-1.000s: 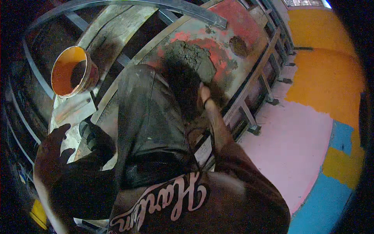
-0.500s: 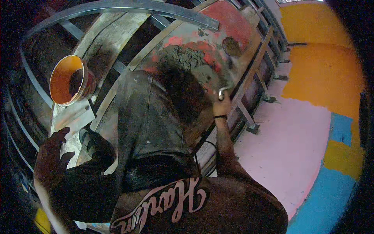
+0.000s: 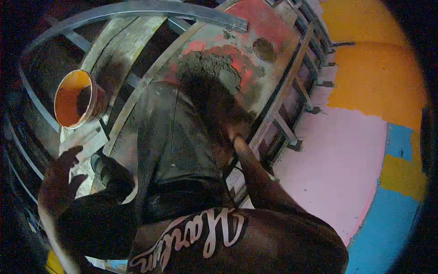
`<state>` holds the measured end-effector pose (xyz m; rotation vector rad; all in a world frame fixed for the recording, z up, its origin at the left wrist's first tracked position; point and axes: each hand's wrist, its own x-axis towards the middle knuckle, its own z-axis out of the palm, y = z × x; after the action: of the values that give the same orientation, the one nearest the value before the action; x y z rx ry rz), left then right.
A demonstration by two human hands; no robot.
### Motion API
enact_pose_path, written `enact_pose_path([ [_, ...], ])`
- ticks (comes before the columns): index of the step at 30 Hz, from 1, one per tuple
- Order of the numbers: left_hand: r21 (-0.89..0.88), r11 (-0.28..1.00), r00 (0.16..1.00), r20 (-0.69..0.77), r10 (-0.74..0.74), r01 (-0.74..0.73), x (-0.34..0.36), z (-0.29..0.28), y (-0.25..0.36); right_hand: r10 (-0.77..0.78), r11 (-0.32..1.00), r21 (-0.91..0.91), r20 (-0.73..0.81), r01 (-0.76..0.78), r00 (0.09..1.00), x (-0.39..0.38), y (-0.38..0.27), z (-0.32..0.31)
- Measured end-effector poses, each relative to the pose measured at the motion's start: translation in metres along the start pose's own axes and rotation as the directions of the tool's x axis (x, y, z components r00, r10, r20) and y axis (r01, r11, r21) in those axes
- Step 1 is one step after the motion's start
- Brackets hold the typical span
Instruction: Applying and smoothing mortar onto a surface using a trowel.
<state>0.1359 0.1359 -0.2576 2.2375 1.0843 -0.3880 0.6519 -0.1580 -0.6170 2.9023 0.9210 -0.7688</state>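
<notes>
My left hand (image 3: 64, 171) hangs at the lower left with fingers apart, holding nothing, near a pale flat board (image 3: 84, 144) lying below an orange bucket (image 3: 73, 102). My right hand (image 3: 235, 139) reaches down beside my knee (image 3: 171, 132), its fingers closed and mostly in shadow; what they grip is hidden. Ahead of it, on a red-splotched grey panel (image 3: 273, 25), sits a rough mound of wet grey mortar (image 3: 212, 68), partly shaded. A dark round patch (image 3: 264, 49) lies on that panel to the right of the mound.
A curved metal bar (image 3: 132, 9) arches over steel framing at the upper left. A railing-like frame (image 3: 287, 128) runs along the right side, beside a lower surface painted pink (image 3: 328, 173), orange (image 3: 374, 77) and blue (image 3: 383, 228).
My right hand first moved rightward along the mortar with a shiny metal thing showing in it, then drew back toward me into shadow. The whole view has shifted slightly. My left hand stays similar.
</notes>
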Motion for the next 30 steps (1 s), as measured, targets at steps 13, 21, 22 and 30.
enact_pose_path([
  [13,-0.003,0.997,0.995,0.063,-0.076,0.076,0.002,-0.002,-0.002,0.002,0.996,-0.086,-0.055,-0.007,0.999,0.03,-0.021,-0.012],
  [21,0.039,0.994,0.991,-0.089,-0.098,0.102,-0.006,-0.002,-0.005,0.008,0.904,0.415,0.226,-0.104,0.974,0.092,-0.016,-0.102],
  [22,-0.006,0.998,0.994,-0.089,-0.069,0.069,-0.006,-0.002,-0.004,0.018,0.94,0.332,0.189,-0.081,0.982,0.107,-0.027,-0.091],
  [30,-0.067,0.994,0.995,0.034,-0.09,0.092,-0.001,-0.011,-0.007,-0.035,0.999,-0.029,0.093,0.038,0.995,0.022,0.015,-0.008],
])
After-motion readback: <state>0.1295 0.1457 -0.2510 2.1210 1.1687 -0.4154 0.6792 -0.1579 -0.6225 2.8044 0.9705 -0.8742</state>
